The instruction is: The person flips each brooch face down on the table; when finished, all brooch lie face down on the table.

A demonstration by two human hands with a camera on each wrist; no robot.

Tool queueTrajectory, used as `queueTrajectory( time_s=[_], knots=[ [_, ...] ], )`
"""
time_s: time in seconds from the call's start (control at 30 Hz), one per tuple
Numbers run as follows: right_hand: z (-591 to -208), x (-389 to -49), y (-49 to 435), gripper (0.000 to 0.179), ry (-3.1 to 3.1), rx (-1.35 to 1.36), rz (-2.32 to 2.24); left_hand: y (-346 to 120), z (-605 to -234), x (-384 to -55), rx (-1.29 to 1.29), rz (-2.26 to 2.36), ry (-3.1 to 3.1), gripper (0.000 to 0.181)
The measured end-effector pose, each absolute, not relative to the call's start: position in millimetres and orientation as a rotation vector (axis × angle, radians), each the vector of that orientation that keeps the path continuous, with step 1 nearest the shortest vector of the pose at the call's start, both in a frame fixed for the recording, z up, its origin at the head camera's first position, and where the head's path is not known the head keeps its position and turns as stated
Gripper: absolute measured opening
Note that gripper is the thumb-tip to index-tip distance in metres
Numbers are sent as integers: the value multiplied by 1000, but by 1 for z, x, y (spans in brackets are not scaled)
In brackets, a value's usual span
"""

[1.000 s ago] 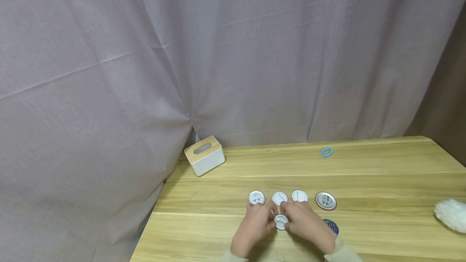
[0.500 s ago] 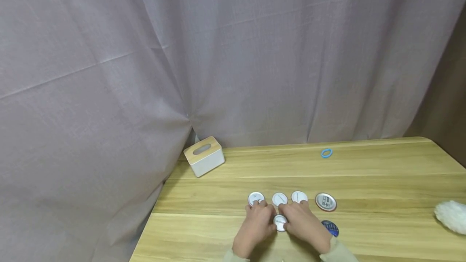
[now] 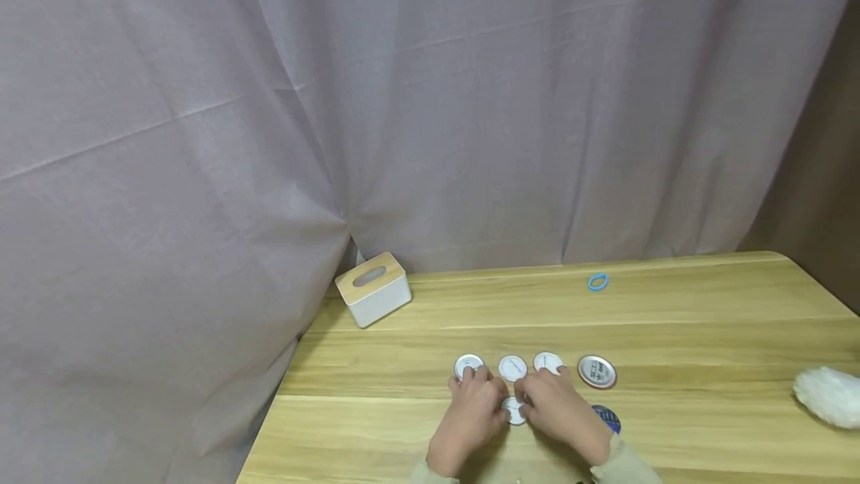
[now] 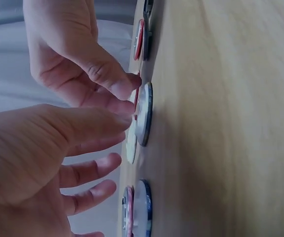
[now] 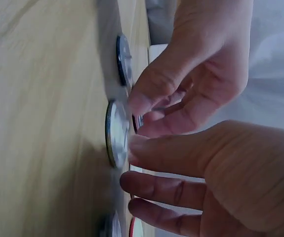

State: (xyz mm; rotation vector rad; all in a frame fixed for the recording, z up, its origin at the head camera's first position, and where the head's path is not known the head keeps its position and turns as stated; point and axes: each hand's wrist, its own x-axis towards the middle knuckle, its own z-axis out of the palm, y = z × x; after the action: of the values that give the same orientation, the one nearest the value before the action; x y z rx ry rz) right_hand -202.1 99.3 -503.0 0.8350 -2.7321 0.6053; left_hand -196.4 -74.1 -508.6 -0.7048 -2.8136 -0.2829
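Note:
A round pin-back button badge [image 3: 515,411] lies with its white back up on the wooden table, between both hands. My left hand [image 3: 470,413] pinches at its left side with thumb and forefinger. From the other side, the thumb and forefinger of my right hand [image 3: 558,411] meet at the same badge. In the left wrist view the thumb tips come together over the raised back of the badge [image 4: 143,116], low over the wood. The right wrist view has the right thumb against the badge back [image 5: 116,133]. Fingers partly hide the pin.
Beyond the hands lie more badges, back up: one at left [image 3: 468,364], two in the middle [image 3: 513,368], a silver one [image 3: 597,372]. A blue badge [image 3: 608,418] sits by the right wrist. Farther off are a tissue box [image 3: 373,290], blue ring [image 3: 598,282] and white fluffy thing [image 3: 829,396].
Both hands stay around the same badge, fingers shifting slightly at its back. The fingertips cover more of it now than half a second ago. The head view has moved a little.

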Motion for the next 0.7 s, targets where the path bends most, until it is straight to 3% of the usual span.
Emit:
queueTrajectory(
  time_s=[0.13,0.37,0.7],
  knots=[
    [-500,-202,110,29,-2700,793,601,-70,-506,-196,-724,-299,-2790,19],
    [-497,-198,126,17,-2785,676,635,-55,-499,-197,-792,-307,-2820,32],
    [-492,-187,144,19,-2784,621,607,-38,-497,-196,-844,-275,-2825,34]
  ],
)
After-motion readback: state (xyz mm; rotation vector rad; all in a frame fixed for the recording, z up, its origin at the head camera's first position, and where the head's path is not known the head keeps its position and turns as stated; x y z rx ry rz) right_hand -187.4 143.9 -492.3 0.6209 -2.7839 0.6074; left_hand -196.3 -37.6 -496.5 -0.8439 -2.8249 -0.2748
